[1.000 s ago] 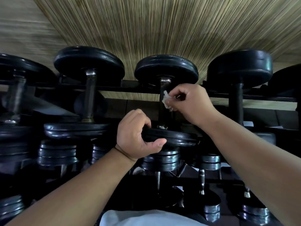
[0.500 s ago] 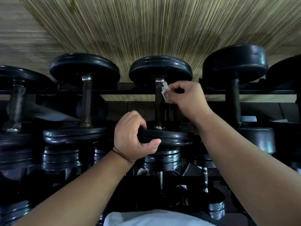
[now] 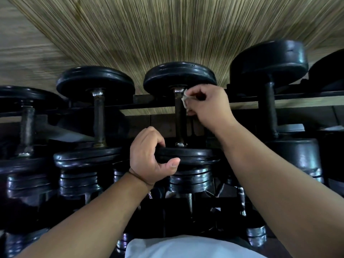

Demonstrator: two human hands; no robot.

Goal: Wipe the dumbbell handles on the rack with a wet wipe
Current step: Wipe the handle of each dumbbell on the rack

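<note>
From the head view, I have my right hand (image 3: 208,107) pinched closed on the wet wipe (image 3: 184,99), pressed against the far end of the handle (image 3: 179,120) of the middle dumbbell (image 3: 179,79) on the top tier of the rack (image 3: 145,103). My left hand (image 3: 149,161) is curled shut around the rim of the near plate (image 3: 193,155), bracing it. To do this stroke well, I'd wrap the wipe round the bar and draw it the full length toward the near collar, turning the dumbbell with the bracing hand so the hidden side gets covered (one flat pass would likely miss it).

The handle looks dark and dull in the grip section, with brighter metal collars at both ends; the wipe is small, white and crumpled.
</note>
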